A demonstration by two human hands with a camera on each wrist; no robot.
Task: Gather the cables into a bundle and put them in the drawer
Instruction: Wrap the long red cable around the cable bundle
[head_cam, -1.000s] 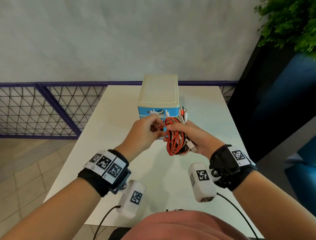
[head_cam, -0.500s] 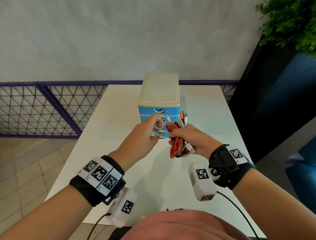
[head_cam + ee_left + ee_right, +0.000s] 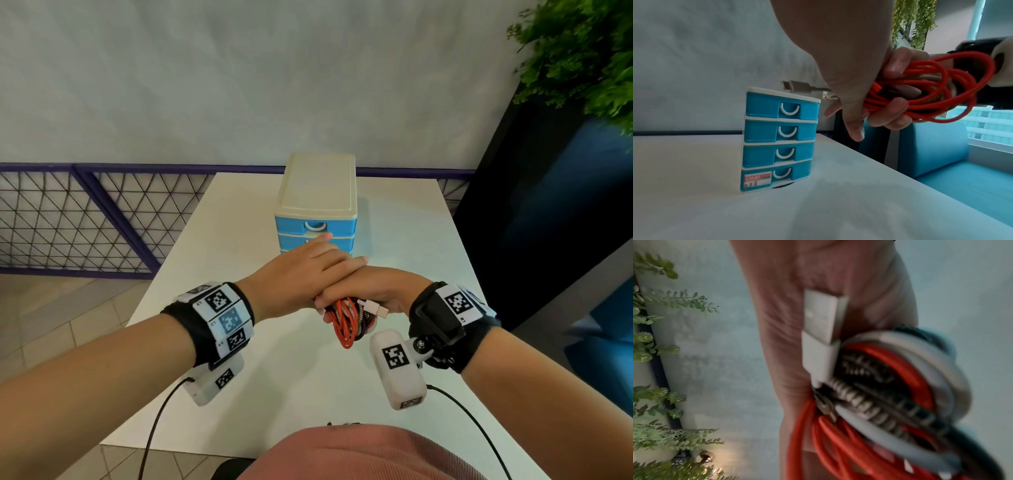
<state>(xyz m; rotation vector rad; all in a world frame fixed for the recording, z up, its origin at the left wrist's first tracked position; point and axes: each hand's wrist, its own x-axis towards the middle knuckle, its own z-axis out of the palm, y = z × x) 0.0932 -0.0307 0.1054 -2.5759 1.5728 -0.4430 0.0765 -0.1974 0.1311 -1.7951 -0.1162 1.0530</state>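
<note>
The coiled bundle of red, white and braided cables is sitting in the right hand, fingers curling round the loops and clamping them; it is hanging in the air above the white counter, just in front of the small blue four-drawer plastic cabinet with a cream top. One white USB plug is sticking out of the coil toward the wrist. Gathering is looking done: no loose cable is showing on the counter.

The left hand is lying across the top of the right, fingers straight and together, holding nothing and pointing at the cabinet front.

All four drawers are sitting flush in the left wrist view, white loop handles untouched. Judged remaining: pulling one drawer out, dropping the bundle in, pushing it closed. Which drawer is meant, cannot tell.
</note>
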